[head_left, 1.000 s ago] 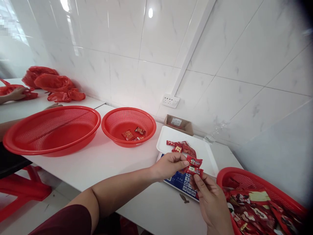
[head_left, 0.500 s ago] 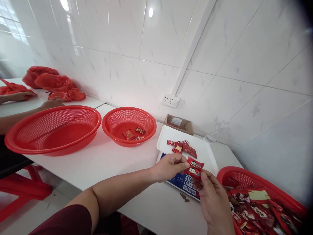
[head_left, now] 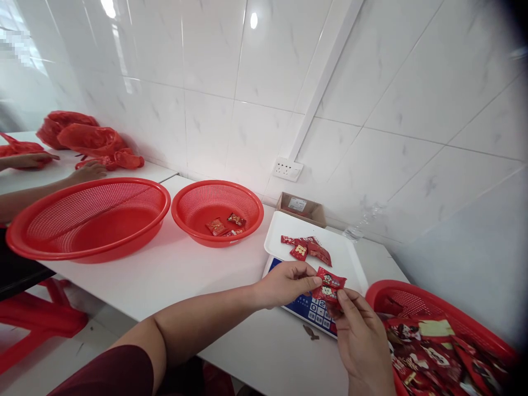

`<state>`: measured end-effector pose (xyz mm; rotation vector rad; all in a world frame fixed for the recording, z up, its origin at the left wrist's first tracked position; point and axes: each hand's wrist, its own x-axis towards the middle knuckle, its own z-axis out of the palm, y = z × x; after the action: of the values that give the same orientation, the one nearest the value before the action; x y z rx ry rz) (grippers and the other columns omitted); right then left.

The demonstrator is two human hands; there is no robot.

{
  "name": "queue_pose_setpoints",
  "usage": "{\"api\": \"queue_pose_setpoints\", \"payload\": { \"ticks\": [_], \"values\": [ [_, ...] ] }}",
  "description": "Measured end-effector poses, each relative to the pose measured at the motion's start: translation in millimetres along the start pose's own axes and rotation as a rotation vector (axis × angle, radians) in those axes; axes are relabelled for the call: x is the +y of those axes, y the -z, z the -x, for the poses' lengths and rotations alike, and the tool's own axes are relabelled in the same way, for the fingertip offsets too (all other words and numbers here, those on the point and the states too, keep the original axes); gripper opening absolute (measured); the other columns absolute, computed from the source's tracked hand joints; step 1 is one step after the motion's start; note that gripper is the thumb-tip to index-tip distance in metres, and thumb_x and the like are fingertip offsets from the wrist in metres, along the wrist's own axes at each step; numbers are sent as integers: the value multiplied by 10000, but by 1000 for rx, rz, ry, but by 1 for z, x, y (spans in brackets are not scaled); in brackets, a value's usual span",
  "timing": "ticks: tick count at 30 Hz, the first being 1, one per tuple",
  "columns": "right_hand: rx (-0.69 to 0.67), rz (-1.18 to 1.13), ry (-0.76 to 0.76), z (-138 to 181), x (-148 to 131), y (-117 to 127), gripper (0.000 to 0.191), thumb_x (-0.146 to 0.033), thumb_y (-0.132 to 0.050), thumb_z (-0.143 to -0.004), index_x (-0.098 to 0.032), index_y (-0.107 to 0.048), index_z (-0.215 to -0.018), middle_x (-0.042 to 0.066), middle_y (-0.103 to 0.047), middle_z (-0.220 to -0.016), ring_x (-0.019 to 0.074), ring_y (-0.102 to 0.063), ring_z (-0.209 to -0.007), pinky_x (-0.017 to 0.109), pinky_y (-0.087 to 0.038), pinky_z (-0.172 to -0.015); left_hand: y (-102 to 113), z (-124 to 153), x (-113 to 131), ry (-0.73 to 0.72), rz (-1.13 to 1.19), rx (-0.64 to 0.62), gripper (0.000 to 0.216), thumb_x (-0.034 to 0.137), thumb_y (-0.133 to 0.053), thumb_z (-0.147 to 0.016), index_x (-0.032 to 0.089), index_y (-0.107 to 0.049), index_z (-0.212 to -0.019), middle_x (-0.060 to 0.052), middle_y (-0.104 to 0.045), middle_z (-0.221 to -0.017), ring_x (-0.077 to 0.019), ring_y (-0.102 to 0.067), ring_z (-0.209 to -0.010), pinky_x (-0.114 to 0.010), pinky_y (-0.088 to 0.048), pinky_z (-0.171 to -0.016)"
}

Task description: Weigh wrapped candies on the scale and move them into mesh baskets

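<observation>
Red packets [head_left: 332, 280] sat between both hands, over the scale [head_left: 303, 308], near side of the tray [head_left: 350, 258]. Long axes ran roughly left-right, right ends lower. Left hand [head_left: 289, 284] pinched left ends; right hand [head_left: 363, 333] grasped lower right; neither clearly nearer.

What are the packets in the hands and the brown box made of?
Packets: probably thin plastic film, slightly shiny; they look printed and crinkly at the edges.

Box: likely cardboard, matte, going by its dull brown, flat walls.
</observation>
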<state>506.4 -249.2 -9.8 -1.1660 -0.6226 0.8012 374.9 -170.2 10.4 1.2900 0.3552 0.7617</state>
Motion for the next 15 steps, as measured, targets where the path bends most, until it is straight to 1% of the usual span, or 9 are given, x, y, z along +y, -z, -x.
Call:
{"api": "queue_pose_setpoints", "payload": {
  "ticks": [6,10,15],
  "values": [
    [21,-28,-19,0,-1,0,316,-401,-818,-552,-202,-651,-732,-4,-679,-718,139,-589,-623,250,-480,-558,0,0,-2,-27,-57,3,446,581,-626,-697,147,-522,-689,34,-484,-634,-84,-406,-590,-229,-338,-588],
    [10,7,-16,0,0,1,304,-419,-796,-581,-206,-649,-742,0,-674,-704,151,-578,-611,262,-465,-537,3,-1,-3,-52,-125,-20,451,594,-586,-730,150,-513,-696,32,-468,-650,-87,-400,-609,-223,-339,-592],
    [6,2,-17,0,3,3,297,-418,-794,-593,-214,-643,-748,-15,-650,-665,122,-532,-569,216,-414,-479,7,-3,-3,-96,-200,-70,389,533,-542,-800,158,-509,-703,35,-460,-653,-88,-405,-623,-214,-346,-605]
  ]
}}
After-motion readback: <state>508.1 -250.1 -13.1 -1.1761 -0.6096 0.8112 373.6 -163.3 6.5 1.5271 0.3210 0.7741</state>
